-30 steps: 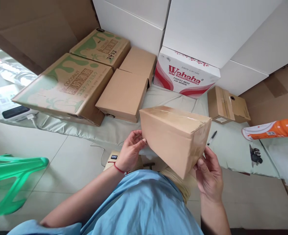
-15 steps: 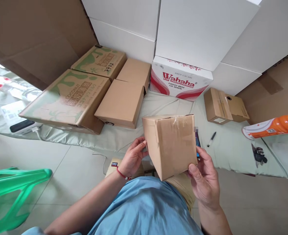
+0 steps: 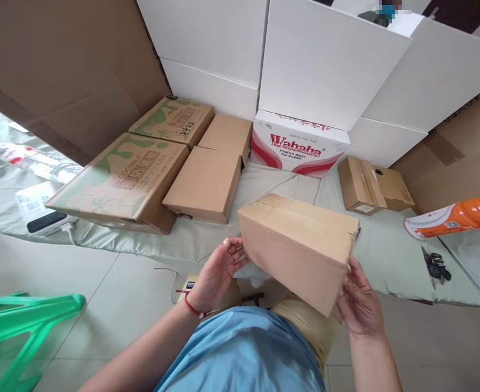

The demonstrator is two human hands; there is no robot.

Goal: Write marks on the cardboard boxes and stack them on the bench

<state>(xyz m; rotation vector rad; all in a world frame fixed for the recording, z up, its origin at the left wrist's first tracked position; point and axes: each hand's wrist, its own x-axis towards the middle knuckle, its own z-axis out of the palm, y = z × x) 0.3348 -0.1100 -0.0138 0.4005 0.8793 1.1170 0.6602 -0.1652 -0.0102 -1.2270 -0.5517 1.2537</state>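
A plain brown cardboard box (image 3: 293, 256) is tilted in the air in front of my body, its long side and top facing me. My right hand (image 3: 360, 299) grips its right end, the fingers partly hidden behind the corner. Beside the left end is my left hand (image 3: 219, 272), fingers apart and their tips at the box's edge. Whether those tips press on the box I cannot tell. A red string bracelet (image 3: 193, 306) circles my left wrist.
Two coconut cartons (image 3: 117, 179) and plain brown boxes (image 3: 205, 182) stand left on the cloth-covered surface (image 3: 207, 239). Behind are a Wahaha carton (image 3: 299, 144) and white panels (image 3: 313, 60). At right are small boxes (image 3: 373, 185), an orange bottle (image 3: 456, 216) and keys (image 3: 438, 267). A green stool (image 3: 31, 316) stands left.
The box has turned, so that a long side and its top now face me. My right hand has moved slightly right and down with its end. The left thumb has come away from the box.
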